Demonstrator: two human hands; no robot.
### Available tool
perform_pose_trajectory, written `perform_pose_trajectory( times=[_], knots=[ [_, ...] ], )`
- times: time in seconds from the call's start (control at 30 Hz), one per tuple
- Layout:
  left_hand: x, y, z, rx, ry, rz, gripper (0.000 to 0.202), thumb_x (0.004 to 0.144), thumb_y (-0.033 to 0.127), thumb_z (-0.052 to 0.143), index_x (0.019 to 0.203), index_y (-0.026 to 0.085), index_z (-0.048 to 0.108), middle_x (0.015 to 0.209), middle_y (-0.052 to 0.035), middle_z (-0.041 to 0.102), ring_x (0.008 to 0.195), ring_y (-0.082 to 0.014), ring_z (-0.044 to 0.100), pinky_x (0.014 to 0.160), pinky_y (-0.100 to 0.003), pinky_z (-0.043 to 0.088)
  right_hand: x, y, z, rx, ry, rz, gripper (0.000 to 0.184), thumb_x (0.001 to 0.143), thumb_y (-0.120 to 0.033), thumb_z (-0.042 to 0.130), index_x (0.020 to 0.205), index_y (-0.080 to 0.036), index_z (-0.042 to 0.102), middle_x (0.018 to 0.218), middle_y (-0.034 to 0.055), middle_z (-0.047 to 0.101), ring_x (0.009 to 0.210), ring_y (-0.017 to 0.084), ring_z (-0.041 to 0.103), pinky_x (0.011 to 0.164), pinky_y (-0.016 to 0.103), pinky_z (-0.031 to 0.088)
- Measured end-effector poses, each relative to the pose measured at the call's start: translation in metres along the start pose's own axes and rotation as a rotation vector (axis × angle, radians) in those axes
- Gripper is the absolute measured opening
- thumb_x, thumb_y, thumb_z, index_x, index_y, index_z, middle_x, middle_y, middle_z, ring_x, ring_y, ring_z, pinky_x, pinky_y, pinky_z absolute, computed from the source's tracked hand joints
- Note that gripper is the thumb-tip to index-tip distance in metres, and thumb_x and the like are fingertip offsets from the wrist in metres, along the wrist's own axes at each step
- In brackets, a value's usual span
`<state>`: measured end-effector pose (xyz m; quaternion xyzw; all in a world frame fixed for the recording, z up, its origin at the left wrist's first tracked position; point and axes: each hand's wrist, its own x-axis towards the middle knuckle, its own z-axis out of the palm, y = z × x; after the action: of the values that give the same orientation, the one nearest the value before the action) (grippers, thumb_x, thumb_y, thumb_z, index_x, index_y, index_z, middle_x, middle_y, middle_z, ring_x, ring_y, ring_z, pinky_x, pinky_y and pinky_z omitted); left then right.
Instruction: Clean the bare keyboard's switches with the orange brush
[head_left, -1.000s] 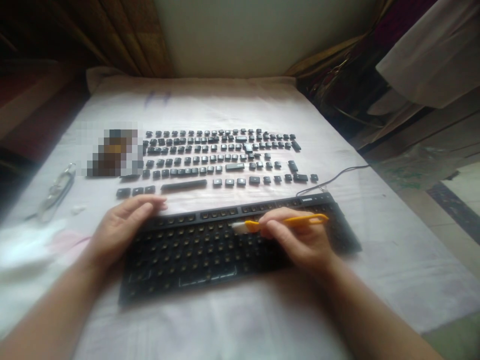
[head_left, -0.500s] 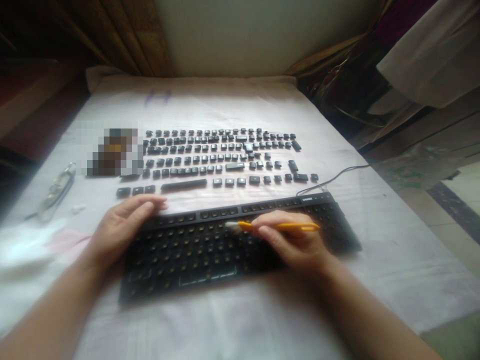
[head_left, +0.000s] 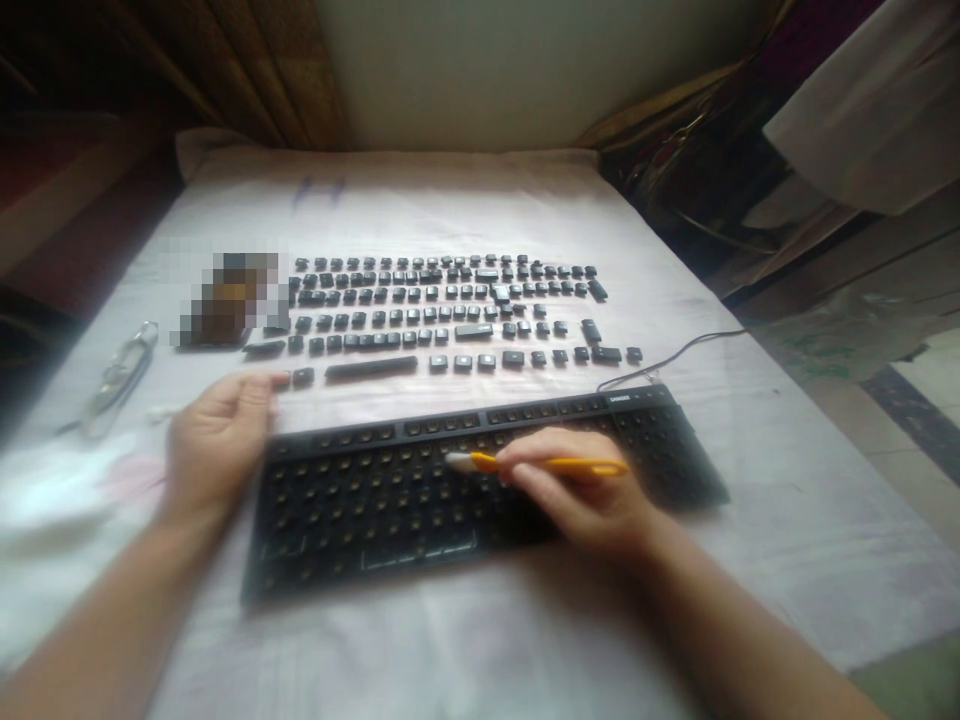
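Note:
A black keyboard (head_left: 420,515) with its keycaps off lies slightly slanted on the cloth, bare key posts showing in rows. My right hand (head_left: 577,490) is closed around a small brush (head_left: 551,464) with a yellow handle. The pale bristle tip is over the upper middle rows of key posts; whether it touches them I cannot tell. Beside the keyboard's upper left corner is my left hand (head_left: 221,425), one finger stretched toward the loose keycaps and the others partly hidden. Nothing shows in its grasp. Loose black keycaps (head_left: 427,293) lie in several rows behind the keyboard.
A long spacebar (head_left: 371,368) lies in the nearest keycap row. Left of the rows is a blurred-out brown item (head_left: 221,300). A clear, slender object (head_left: 124,370) lies farther left, near white crumpled material (head_left: 67,540). The keyboard's cable (head_left: 675,355) runs off the right table edge.
My left hand has moved left off the keyboard's top edge and its fingers have drawn in. The brush has shifted slightly left and down in my right hand.

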<state>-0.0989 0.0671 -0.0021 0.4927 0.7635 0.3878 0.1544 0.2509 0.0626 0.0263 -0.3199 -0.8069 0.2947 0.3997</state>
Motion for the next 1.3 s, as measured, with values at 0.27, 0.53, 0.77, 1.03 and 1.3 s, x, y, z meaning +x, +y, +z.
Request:
perform_pose_trajectory(
  times=[0.27, 0.53, 0.77, 1.03, 1.3],
  knots=[
    [0.000, 0.006, -0.003, 0.133, -0.025, 0.033, 0.043, 0.080, 0.057, 0.057, 0.100, 0.025, 0.079, 0.096, -0.0029, 0.079, 0.094, -0.0234, 0.072, 0.094, -0.035, 0.053, -0.001, 0.002, 0.000, -0.074, -0.001, -0.060, 0.017, 0.093, -0.010, 0.061, 0.098, -0.019, 0.074, 0.087, 0.0055, 0.083, 0.074, 0.016, 0.079, 0.072, 0.024, 0.064],
    [0.001, 0.004, -0.006, 0.172, -0.038, 0.047, 0.045, 0.079, 0.059, 0.057, 0.097, 0.025, 0.079, 0.092, -0.0022, 0.078, 0.093, -0.0243, 0.072, 0.094, -0.036, 0.054, -0.001, 0.002, 0.001, -0.072, 0.013, -0.082, 0.017, 0.093, -0.010, 0.063, 0.099, -0.020, 0.074, 0.089, 0.0054, 0.083, 0.075, 0.017, 0.080, 0.072, 0.025, 0.064],
    [0.004, -0.004, -0.007, 0.176, -0.058, 0.044, 0.045, 0.081, 0.059, 0.057, 0.101, 0.025, 0.079, 0.089, -0.0012, 0.076, 0.090, -0.0220, 0.071, 0.095, -0.034, 0.053, -0.001, 0.001, -0.002, -0.019, 0.030, -0.064, 0.021, 0.092, -0.009, 0.062, 0.102, -0.022, 0.076, 0.088, 0.0046, 0.083, 0.074, 0.017, 0.079, 0.070, 0.025, 0.064],
    [0.005, -0.003, -0.007, 0.189, -0.070, 0.036, 0.045, 0.081, 0.059, 0.057, 0.100, 0.025, 0.079, 0.085, -0.0009, 0.075, 0.087, -0.0220, 0.070, 0.095, -0.034, 0.053, -0.001, 0.003, 0.000, -0.030, -0.023, -0.033, 0.018, 0.093, -0.010, 0.061, 0.099, -0.020, 0.075, 0.088, 0.0062, 0.083, 0.075, 0.017, 0.079, 0.072, 0.025, 0.064],
    [0.004, 0.000, -0.006, 0.195, -0.066, 0.025, 0.046, 0.080, 0.060, 0.055, 0.097, 0.025, 0.079, 0.080, -0.0004, 0.073, 0.085, -0.0224, 0.069, 0.092, -0.034, 0.053, -0.001, 0.005, 0.000, -0.053, -0.012, -0.095, 0.018, 0.093, -0.010, 0.063, 0.100, -0.021, 0.075, 0.087, 0.0050, 0.083, 0.074, 0.017, 0.080, 0.072, 0.026, 0.065]
  ],
)
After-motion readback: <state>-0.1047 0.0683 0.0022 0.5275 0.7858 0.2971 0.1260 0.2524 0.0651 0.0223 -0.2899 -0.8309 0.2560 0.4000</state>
